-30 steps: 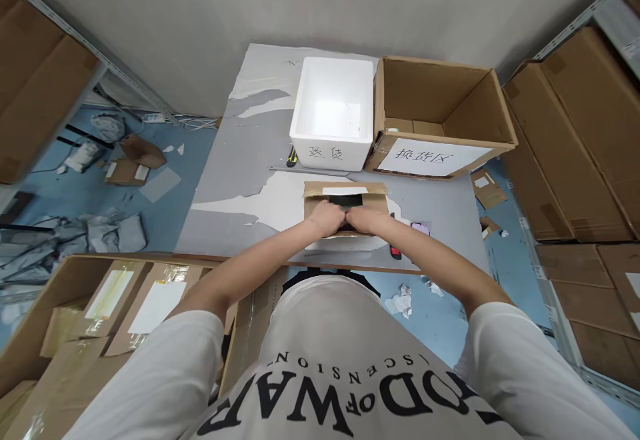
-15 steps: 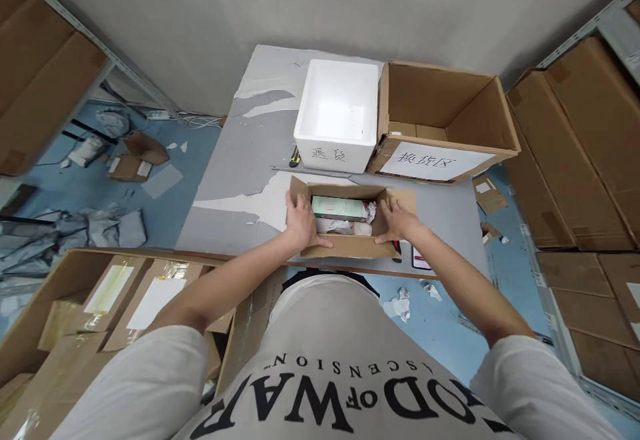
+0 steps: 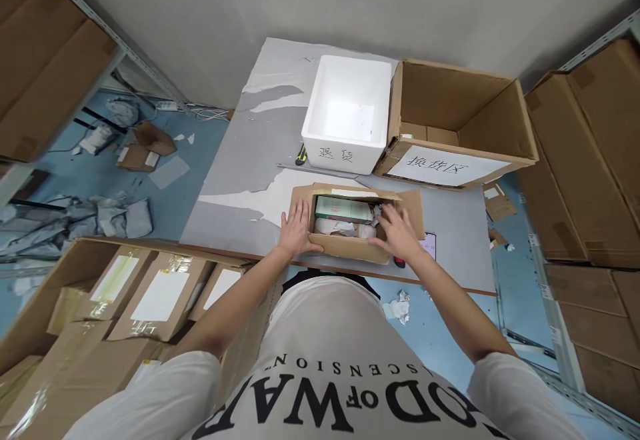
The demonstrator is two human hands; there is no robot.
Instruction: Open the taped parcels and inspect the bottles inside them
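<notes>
A small open cardboard box [image 3: 350,248] lies on the table in front of me, its flaps folded out. In it are a pale green box [image 3: 344,208] with a dark lower edge and a whitish wrapped bundle [image 3: 336,227]. Crumpled white paper [image 3: 376,213] is tucked at the right end. My left hand [image 3: 297,230] rests on the left flap, fingers stretched and the thumb along the near side. At the right end, my right hand [image 3: 400,232] has its fingers spread, the fingertips over the opening beside the paper and the thumb near the front wall.
Behind stand a white foam box [image 3: 345,153] and a large open carton [image 3: 493,130], both labelled by hand. A yellow-black cutter [image 3: 301,155] lies by the foam box. A phone [image 3: 429,245] is right of my right hand. Several taped cartons [image 3: 160,293] fill a big box at lower left.
My left hand now lies flatter on the left flap. The right fingers have shifted inward over the box's right end. The far flap is now folded outward, showing a white strip.
</notes>
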